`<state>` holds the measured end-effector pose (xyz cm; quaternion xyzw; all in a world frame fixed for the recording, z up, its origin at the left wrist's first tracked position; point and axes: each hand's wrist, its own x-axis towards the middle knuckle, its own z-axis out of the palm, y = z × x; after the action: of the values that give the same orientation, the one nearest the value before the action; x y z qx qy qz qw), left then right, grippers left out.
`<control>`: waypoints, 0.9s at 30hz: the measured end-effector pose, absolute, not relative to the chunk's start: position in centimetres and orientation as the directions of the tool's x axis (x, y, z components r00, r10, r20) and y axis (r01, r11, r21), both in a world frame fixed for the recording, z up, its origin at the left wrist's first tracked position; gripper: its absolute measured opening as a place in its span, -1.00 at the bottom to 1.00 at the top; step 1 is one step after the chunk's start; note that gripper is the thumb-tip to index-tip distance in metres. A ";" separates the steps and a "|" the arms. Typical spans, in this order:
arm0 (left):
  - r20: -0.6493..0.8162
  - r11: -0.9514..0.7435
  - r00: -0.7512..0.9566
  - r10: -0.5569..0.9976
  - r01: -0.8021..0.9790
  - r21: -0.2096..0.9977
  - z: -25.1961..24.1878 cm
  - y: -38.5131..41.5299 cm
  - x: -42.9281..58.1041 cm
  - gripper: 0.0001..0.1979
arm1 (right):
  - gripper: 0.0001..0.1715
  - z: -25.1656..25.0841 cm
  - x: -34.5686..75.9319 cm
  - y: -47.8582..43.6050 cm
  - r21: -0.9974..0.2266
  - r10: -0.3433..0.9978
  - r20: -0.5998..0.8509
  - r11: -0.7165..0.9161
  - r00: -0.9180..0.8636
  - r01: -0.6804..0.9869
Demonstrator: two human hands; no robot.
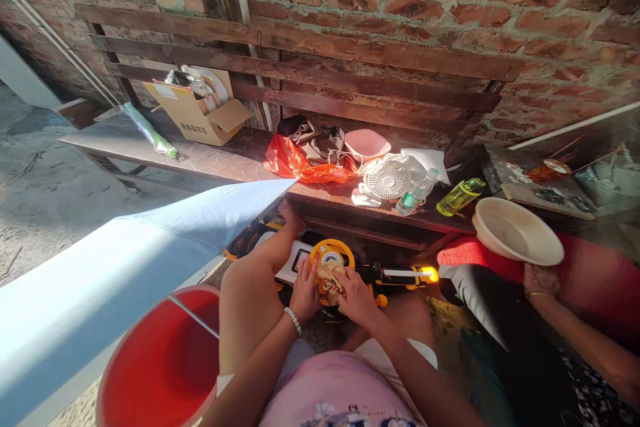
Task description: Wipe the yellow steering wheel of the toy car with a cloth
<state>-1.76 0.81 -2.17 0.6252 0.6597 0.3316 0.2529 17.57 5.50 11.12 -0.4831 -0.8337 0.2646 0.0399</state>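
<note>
A toy ride-on vehicle (290,269) with a yellow steering wheel (353,255) stands between my knees. My left hand (305,292) rests against the left side of the wheel, its fingers stretched out. In my right hand (358,295) is a crumpled tan cloth (330,275), pressed against the lower part of the wheel. The cloth covers part of the wheel's centre, and the tips of my right fingers are partly hidden in it.
A wooden bench (225,163) holds a cardboard box (193,117), a red plastic bag (285,163), a fan (387,179) and bottles. At left are a red bucket (165,360) and a light-blue panel (165,233). On the right, another person's hand (543,280) touches a cream basin (520,240).
</note>
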 end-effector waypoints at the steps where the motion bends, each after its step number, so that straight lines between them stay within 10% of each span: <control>1: 0.079 -0.025 -0.049 0.996 0.674 0.738 -2.0 0.6 -1.5 -0.13 | -0.27 11.5 17.9 6.7 -0.457 0.844 -0.164 0.394 -0.511 0.798; 16: -0.069 0.061 -0.021 0.997 0.749 0.660 -0.6 0.2 -0.7 -0.15 | -0.28 7.7 17.3 4.3 -0.240 0.905 -0.288 0.247 -0.312 0.939; 23: 0.006 0.024 -0.046 0.999 0.629 0.777 0.1 0.5 -1.3 -0.20 | -0.51 8.6 18.4 2.6 -0.850 0.812 -0.327 -0.029 -0.484 0.525; 27: 0.081 -0.046 -0.070 0.994 0.404 0.913 2.3 1.3 -2.1 -0.35 | -0.50 10.8 19.8 4.3 -0.891 0.725 -0.444 -0.417 -0.527 0.178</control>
<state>-2.08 1.31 2.27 0.5863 0.5964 0.4234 0.3483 19.83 4.26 10.85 -0.4469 -0.5048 0.7132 0.1917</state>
